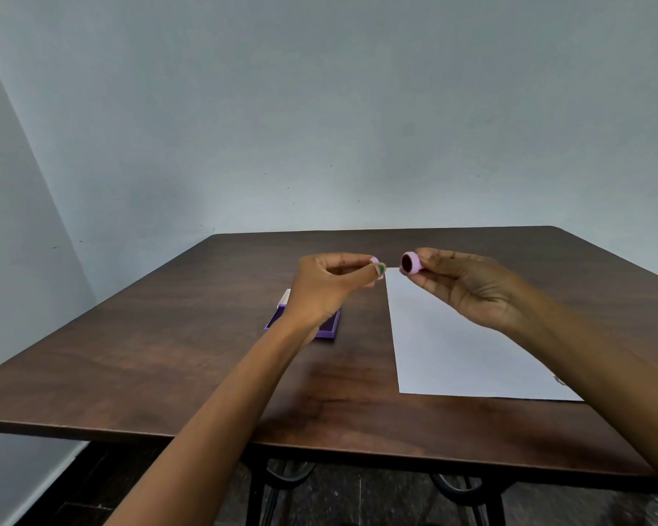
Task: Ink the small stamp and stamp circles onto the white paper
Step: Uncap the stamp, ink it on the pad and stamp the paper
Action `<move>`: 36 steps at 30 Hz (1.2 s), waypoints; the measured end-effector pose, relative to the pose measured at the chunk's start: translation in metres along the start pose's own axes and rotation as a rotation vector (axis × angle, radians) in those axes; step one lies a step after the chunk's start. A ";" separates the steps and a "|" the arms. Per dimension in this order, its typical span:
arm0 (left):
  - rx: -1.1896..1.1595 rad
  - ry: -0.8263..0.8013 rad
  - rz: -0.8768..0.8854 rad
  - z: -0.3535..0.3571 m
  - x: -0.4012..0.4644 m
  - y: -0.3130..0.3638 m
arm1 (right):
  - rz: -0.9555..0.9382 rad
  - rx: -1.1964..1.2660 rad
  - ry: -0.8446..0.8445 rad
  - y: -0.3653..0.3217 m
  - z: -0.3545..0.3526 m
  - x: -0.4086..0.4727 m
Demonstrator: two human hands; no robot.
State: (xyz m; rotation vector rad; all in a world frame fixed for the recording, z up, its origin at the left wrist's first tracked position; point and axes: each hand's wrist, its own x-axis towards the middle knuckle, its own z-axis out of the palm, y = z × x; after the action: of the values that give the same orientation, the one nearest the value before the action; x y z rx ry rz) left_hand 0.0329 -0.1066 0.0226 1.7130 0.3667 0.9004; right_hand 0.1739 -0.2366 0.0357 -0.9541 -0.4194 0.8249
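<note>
The small stamp (410,263) is pinched in the right hand (468,288), seemingly its cap (374,263) in the left hand (329,288); the dark face should be pressed flat onto the open ink pad (333,325).

My left hand (329,286) and right hand (468,288) are raised side by side, forearms extended away from me. Each grip is a thumb-and-fingertip pinch, the remaining fingers curled. The hands are near but apart.

Pale blue-grey walls (320,108) met in a corner at left. A dark wood-grain table (168,354) stood on black metal legs (255,495) over what seemed dark flooring (92,487).
</note>
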 end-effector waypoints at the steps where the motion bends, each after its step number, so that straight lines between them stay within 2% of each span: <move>1: 0.036 -0.009 0.023 0.000 0.001 0.000 | 0.010 0.013 -0.013 0.001 0.000 -0.001; 3: 0.192 -0.045 0.061 0.001 0.002 0.000 | 0.038 0.046 -0.031 0.003 0.001 -0.001; 6: 0.598 -0.178 0.069 0.006 0.006 -0.002 | 0.097 0.089 -0.048 0.002 0.002 -0.001; 8: 0.848 -0.196 0.101 0.009 0.009 -0.005 | 0.131 0.112 -0.055 0.001 0.001 -0.001; 14: 1.175 -0.220 0.147 0.015 0.026 -0.019 | 0.156 0.187 -0.049 -0.001 0.001 -0.002; 24: 1.139 -0.245 0.113 0.011 0.035 -0.031 | 0.147 0.154 -0.084 -0.001 0.000 -0.003; 32: 1.063 -0.108 0.138 -0.016 0.033 -0.018 | 0.153 0.139 -0.090 -0.002 0.004 -0.004; 34: 1.001 -0.063 0.111 -0.032 0.034 -0.013 | 0.122 0.093 -0.089 -0.001 0.007 -0.003; 36: 0.831 -0.063 0.057 -0.052 0.032 -0.012 | 0.062 0.023 -0.075 0.001 0.013 -0.001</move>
State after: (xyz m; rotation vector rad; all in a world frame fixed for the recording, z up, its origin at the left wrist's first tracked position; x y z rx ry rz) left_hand 0.0188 -0.0459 0.0294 2.5099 0.7201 0.7764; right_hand 0.1641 -0.2301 0.0418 -0.9213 -0.4458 0.9222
